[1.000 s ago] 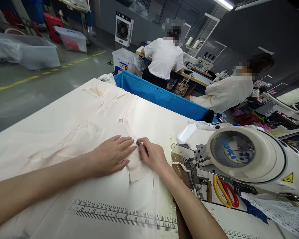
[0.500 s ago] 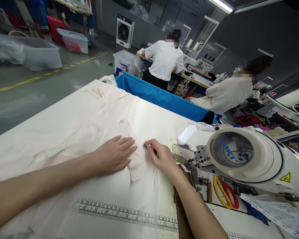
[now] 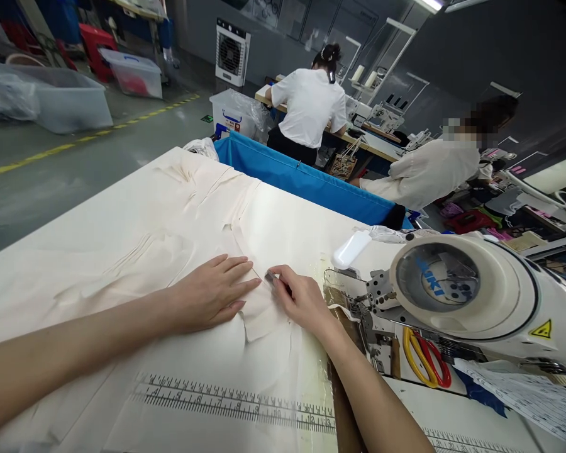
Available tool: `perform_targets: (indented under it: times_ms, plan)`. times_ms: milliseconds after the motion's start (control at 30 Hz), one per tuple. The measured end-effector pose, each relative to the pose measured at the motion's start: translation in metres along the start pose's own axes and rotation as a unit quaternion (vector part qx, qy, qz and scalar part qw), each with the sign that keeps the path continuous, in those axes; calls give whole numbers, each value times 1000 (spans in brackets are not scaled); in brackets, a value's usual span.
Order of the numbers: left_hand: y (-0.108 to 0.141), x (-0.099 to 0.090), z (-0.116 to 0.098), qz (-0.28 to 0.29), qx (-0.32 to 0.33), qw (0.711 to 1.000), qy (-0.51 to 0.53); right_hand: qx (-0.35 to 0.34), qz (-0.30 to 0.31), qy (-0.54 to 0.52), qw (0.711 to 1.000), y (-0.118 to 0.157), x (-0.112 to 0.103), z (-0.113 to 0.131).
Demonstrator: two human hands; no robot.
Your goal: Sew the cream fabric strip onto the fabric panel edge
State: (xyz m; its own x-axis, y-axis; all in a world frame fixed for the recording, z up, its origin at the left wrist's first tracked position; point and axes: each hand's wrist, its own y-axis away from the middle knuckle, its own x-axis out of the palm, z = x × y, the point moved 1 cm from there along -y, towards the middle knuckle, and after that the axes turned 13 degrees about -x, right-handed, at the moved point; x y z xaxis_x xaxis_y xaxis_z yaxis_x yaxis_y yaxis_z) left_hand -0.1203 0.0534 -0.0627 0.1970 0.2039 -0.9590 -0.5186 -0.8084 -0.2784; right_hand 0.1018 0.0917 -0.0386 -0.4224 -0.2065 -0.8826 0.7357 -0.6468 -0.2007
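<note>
Cream fabric (image 3: 141,258): centre-left of the frame, across the tabletop (image 3: 297,220)
Left hand (image 3: 212,292): flat on cream fabric, fingers slightly spread
Right hand (image 3: 302,299): fingers pinching small metal tool (image 3: 270,276), mid-frame
Sewing machine (image 3: 481,289): right, near right hand
Blue bin (image 3: 302,182): upper centre, beyond tabletop

tool (image 3: 270,276) partly hidden in right hand (image 3: 302,301), machine (image 3: 495,299) cut off at right, paper's (image 3: 523,391) print too small to read

Right hand (image 3: 299,299): path rightward blocked by machine (image 3: 471,296), leftward by left hand (image 3: 212,292); forward passage afforded over table (image 3: 295,217).
</note>
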Motion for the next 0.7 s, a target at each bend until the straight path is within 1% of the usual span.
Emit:
perform_targets:
  times_ms: [267,400,533,633,700]
  plan:
    - [-1,0,1,11,1,1000,-3,-10,19,30,999,-4,6,3]
    - [0,-2,0,12,-12,1000,-7,-16,35,47,998,-1,5,4]
    - [1,-3,-2,27,-22,999,-14,-13,66,53,996,9,-4,5]
    - [-3,0,1,23,-7,1000,-5,12,90,59,994,17,-14,3]
    - [-6,0,4,16,4,1000,1,28,95,60,993,22,-20,4]
